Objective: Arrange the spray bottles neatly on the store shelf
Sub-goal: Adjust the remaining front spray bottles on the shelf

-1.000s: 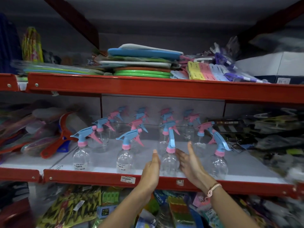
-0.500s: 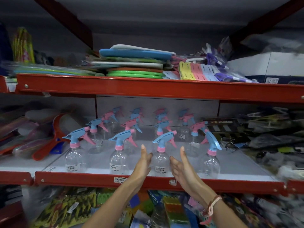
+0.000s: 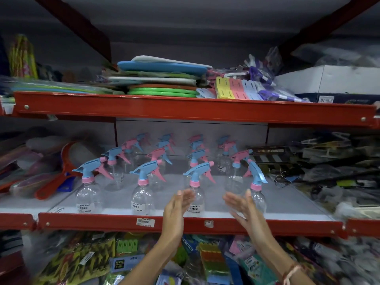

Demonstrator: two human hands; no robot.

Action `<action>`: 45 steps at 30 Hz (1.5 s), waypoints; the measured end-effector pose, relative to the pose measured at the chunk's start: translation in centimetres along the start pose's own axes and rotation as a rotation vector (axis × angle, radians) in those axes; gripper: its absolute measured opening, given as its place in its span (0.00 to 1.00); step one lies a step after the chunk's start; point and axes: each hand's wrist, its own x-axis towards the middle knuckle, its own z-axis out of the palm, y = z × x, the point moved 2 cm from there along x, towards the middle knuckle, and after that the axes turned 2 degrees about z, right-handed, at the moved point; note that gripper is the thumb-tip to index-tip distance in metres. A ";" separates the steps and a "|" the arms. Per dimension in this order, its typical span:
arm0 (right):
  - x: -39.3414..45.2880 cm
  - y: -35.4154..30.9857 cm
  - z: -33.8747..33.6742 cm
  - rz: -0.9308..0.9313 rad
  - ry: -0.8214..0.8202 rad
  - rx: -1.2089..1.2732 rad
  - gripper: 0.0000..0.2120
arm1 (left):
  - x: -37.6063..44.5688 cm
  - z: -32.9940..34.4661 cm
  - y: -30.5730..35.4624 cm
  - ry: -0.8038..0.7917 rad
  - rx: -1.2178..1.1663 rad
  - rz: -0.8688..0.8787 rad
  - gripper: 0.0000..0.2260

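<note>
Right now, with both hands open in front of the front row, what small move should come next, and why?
Probably the right hand should turn the rightmost front bottle: its nozzle points down to the right, while the other three front bottles aim left. The left hand holds nothing.

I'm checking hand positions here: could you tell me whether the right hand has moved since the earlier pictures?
Yes. The right hand has shifted rightward along the red shelf edge, away from the third front bottle and toward the rightmost front bottle.
</note>
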 end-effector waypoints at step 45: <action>-0.6 -0.6 -8.5 0.238 0.098 -0.190 0.51 | -0.1 12.3 -1.0 -0.502 0.415 -0.284 0.36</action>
